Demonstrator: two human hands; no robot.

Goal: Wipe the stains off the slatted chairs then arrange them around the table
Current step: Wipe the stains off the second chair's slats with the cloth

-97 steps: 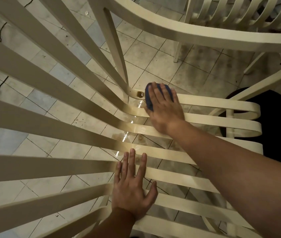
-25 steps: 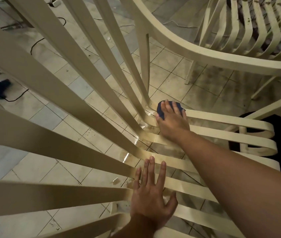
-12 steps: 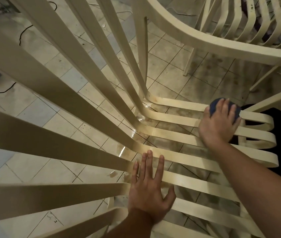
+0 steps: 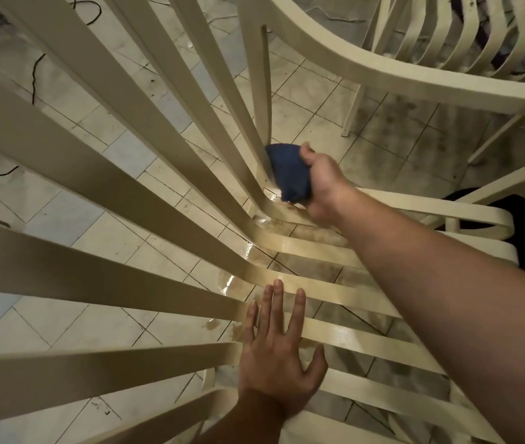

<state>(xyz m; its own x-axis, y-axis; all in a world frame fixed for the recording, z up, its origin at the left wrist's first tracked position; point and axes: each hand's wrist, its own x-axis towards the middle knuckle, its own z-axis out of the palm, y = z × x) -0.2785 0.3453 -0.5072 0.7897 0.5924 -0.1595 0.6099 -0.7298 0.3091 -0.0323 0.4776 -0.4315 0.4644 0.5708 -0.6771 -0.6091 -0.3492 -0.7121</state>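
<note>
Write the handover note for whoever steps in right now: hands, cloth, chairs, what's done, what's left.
Right hand grips the blue cloth in the far corner of the slatted chair, where backrest meets seat.
Left hand rests flat on the near seat slats, fingers straight.
Done: slats by the bend shine wet.
Left: the other slats, the second chair behind, then arranging; no table in view.
</note>
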